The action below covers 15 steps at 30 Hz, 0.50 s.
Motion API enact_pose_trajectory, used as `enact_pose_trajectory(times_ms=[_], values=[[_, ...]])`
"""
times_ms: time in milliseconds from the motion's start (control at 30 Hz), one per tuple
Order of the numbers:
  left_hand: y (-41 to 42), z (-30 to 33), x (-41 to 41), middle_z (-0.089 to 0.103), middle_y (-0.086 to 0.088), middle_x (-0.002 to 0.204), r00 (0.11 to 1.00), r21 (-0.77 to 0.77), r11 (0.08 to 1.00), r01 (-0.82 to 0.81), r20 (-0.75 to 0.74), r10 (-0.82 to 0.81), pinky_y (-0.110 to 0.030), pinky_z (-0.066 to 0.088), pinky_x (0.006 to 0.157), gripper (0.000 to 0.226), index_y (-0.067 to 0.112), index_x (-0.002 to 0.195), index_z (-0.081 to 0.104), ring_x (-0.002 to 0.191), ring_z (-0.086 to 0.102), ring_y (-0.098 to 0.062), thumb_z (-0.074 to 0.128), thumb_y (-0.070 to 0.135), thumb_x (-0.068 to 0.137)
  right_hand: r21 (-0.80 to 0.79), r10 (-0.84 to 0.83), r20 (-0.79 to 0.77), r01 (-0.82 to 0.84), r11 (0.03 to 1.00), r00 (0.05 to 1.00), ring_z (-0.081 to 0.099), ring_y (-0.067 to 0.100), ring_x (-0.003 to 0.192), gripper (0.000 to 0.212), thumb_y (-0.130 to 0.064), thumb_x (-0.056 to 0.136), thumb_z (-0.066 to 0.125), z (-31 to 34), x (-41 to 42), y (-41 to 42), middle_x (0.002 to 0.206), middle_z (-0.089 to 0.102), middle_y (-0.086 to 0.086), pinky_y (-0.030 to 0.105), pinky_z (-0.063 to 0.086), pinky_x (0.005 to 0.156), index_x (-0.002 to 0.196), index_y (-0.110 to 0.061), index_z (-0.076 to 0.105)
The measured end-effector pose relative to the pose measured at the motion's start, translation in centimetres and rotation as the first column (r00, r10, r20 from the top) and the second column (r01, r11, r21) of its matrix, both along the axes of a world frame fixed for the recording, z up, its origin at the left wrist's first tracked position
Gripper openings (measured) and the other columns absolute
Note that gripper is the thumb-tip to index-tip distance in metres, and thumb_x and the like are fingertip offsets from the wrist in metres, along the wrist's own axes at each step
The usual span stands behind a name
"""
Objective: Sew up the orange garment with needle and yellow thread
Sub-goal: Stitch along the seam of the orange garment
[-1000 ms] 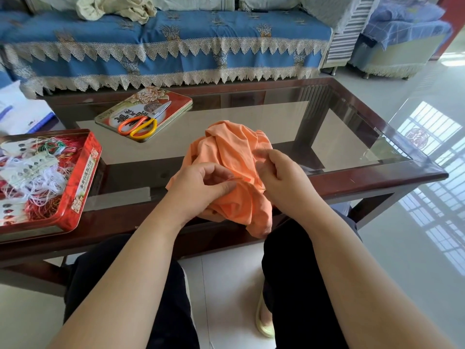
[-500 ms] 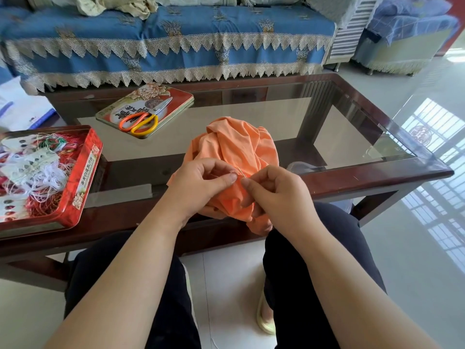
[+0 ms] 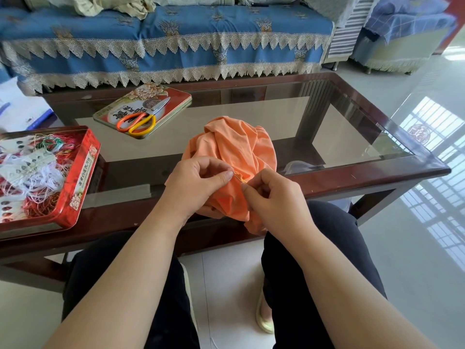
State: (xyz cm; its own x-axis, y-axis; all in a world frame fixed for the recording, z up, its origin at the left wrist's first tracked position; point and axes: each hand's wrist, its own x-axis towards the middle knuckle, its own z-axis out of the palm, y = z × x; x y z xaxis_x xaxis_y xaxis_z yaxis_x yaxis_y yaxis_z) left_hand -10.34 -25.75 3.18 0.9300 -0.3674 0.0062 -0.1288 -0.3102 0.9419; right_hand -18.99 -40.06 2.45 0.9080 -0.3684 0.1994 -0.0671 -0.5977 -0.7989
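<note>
The orange garment [image 3: 234,157] is bunched at the near edge of the desk [image 3: 377,182], partly hanging toward the lap. A fold of it is pinched by the left hand [image 3: 201,182], thumb pressed to forefinger. The needle [image 3: 238,178] is held in the grip of the right hand [image 3: 274,195], fingers curled tight around its near end. Its long axis is seen to slant up and to the left, its tip lying just beside the left thumb; the yellow thread appears, faintly, at the right fingertips. The coming stitch is judged to be driven toward the left hand's pinch.
</note>
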Motion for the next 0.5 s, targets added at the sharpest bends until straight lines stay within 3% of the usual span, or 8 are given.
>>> enact_pose_trajectory(times_ms=[267, 500], values=[[0.0, 0.0, -0.3, 0.066, 0.022, 0.085, 0.975, 0.06, 0.998, 0.015, 0.218, -0.028, -0.003, 0.046, 0.067, 0.005, 0.035, 0.087, 0.071, 0.088, 0.058, 0.008, 0.072, 0.03, 0.085, 0.003, -0.028, -0.001, 0.028, 1.0, 1.0, 0.059, 0.01, 0.06, 0.015, -0.023, 0.086, 0.065, -0.1, 0.2, 0.1, 0.063, 0.064, -0.006, 0.037, 0.055, 0.064, 0.073, -0.018, 0.061], [-0.6, -0.3, -0.9, 0.064, 0.024, 0.087, 0.904, 0.109, 0.992, 0.062, 0.416, -0.102, -0.004, 0.044, 0.071, 0.007, 0.029, 0.091, 0.072, 0.089, 0.057, 0.009, 0.071, 0.024, 0.086, 0.097, -0.077, -0.013, 0.078, 0.992, 0.997, 0.064, 0.014, 0.06, 0.012, -0.026, 0.094, 0.058, 0.2, 0.3, 1.0, 0.063, 0.065, -0.002, 0.04, 0.057, 0.064, 0.085, -0.02, 0.054]])
